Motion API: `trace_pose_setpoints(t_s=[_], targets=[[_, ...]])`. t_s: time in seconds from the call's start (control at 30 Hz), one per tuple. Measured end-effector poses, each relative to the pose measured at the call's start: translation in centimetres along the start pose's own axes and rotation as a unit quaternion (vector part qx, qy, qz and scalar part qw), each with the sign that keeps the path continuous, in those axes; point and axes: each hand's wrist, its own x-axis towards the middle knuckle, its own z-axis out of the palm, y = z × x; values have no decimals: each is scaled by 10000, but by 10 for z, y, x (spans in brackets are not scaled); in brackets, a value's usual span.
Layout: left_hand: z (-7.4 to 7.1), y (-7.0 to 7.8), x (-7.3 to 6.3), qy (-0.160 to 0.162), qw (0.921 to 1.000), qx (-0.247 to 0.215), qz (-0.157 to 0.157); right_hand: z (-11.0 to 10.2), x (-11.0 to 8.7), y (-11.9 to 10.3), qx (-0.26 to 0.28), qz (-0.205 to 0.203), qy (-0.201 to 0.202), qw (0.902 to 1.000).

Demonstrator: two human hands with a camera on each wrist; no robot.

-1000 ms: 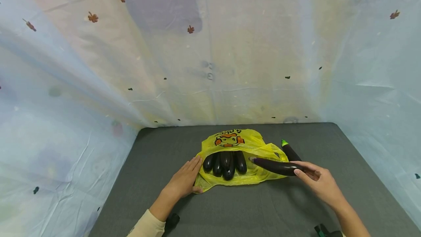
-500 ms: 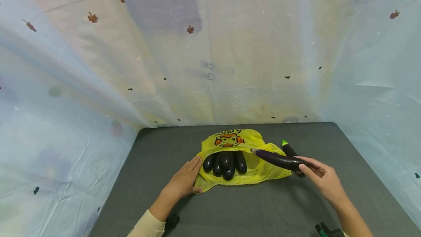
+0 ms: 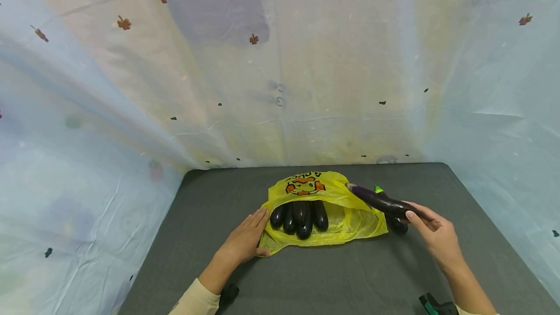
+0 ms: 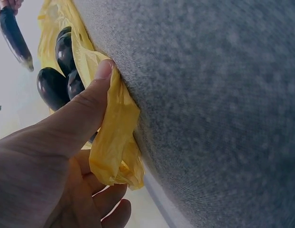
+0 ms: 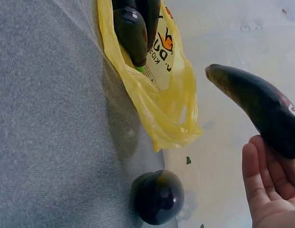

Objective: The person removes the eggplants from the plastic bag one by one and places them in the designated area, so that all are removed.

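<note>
A yellow plastic bag with a printed cartoon lies with its mouth toward me, several dark eggplants inside it. My left hand holds the left edge of the mouth; in the left wrist view the thumb lies over the plastic, the fingers behind it. In my right hand is one long eggplant, gripped at its thick end, raised above the bag's right side with its pale tip pointing left. Another eggplant with a green stem end lies right of the bag, partly hidden by the held one.
The grey table carries the bag and the loose eggplant. Behind and at both sides hangs a pale patterned curtain. Dark wrist straps show at the lower edge.
My right hand has moved up and to the right, drawing the held eggplant's tip from the bag's mouth to above its right side. My left hand has stayed put.
</note>
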Motion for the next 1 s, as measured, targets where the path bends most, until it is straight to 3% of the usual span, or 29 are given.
trace_pose_setpoints(t_s=[0.37, 0.77, 1.0], targets=[[-2, 2, -2, 28, 10000, 22, 27, -3, 1, 6, 82, 175, 763, 9969], [1, 1, -1, 54, 10000, 34, 18, -8, 5, 16, 16, 924, 1507, 9842], [2, 0, -1, 72, 10000, 28, 5, -10, 10, 28, 234, 1369, 1851, 9729]])
